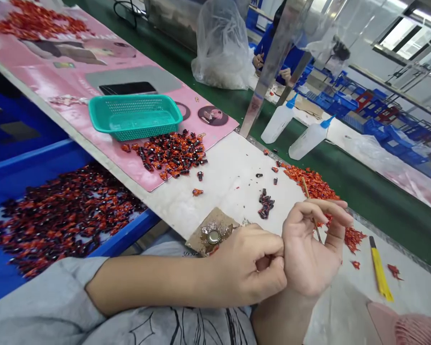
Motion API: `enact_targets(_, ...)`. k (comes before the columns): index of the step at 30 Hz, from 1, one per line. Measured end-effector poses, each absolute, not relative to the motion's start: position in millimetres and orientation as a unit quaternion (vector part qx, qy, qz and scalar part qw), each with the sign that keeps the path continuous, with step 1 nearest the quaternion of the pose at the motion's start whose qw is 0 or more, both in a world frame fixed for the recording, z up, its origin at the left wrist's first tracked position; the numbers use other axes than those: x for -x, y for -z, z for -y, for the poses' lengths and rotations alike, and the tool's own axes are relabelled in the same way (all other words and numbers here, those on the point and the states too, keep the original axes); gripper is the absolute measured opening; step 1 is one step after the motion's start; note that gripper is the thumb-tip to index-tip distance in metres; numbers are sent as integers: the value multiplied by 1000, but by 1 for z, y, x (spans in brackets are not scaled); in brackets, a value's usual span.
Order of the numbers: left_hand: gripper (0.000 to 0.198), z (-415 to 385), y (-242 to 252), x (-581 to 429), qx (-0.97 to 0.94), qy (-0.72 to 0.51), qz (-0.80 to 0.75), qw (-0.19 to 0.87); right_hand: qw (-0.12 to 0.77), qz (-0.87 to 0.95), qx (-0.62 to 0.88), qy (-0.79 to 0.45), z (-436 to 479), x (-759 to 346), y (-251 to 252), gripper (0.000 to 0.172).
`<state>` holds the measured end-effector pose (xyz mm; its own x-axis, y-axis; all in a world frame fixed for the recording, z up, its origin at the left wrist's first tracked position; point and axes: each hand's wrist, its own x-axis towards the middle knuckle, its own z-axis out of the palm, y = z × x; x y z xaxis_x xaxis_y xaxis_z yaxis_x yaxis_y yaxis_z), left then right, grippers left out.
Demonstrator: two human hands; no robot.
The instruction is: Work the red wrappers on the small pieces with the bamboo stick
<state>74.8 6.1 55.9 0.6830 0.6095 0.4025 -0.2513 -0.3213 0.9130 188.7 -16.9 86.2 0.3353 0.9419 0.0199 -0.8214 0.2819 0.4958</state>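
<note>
My left hand (253, 268) is closed, thumb and fingers curled together against the side of my right hand; anything between them is hidden. My right hand (312, 249) is turned palm up, with a thin wooden stick (306, 188) held among its bent fingers. Just beyond my left hand lies a cardboard piece (197, 235) smeared with a wet, shiny substance, a round metal cap (213, 237) sitting in it. A small cluster of dark pieces (266, 203) rests on the white tabletop (233, 167). Behind my right hand spreads a heap of orange-red pieces (309, 179).
A teal basket (136, 127) stands beside a pile of red-and-black pieces (179, 151). A blue bin (129, 235) of similar pieces is at left. Two white squeeze bottles (278, 122) stand beyond a metal post (260, 91). A yellow-handled tool (380, 275) lies right. Another person (287, 57) sits opposite.
</note>
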Motion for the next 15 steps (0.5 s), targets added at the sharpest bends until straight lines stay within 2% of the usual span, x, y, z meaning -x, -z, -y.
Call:
enact_targets(5, 39, -6, -48, -81, -719, -353, -110, 589, 839, -208, -203, -460, 19, -180, -102, 38)
enact_targets(7, 44, -6, -44, -85, -738, -338, -82, 579, 880, -152, -137, -428, 24, -180, -104, 36)
enact_targets(9, 43, -6, -39, -88, -771, -320, -47, 549, 924, -63, -12, -378, 32, -185, -99, 41)
enact_targets(10, 42, -7, -36, -87, -793, -305, -26, 526, 935, -8, 65, -349, 38, -189, -95, 43)
enact_targets(12, 33, -11, -30, -82, -851, -250, 12, 462, 922, 114, 219, -298, 49, -200, -80, 35)
enact_targets(15, 7, -32, -23, -70, -941, -124, -7, 316, 830, 256, 410, -279, 65, -217, -54, 20)
